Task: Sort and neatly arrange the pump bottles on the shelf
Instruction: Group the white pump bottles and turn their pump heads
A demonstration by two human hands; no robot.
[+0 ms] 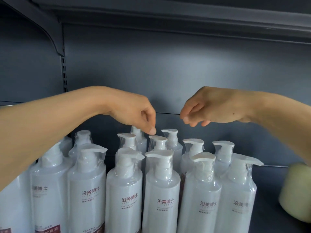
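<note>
White pump bottles (123, 195) in clear wrap stand upright in rows on the grey shelf (269, 172). Above the back rows, the left hand (134, 113) hangs with fingers (152, 131) curled, empty, just over a pump head (159, 138). The right hand (210, 106) hovers loosely curled, gripping nothing. A blurred pale-green object (296, 192) sits at far right.

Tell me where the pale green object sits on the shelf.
In the head view the pale green object sits blurred at the far right edge, on the dark shelf, just right of the rightmost front pump bottle.
</note>
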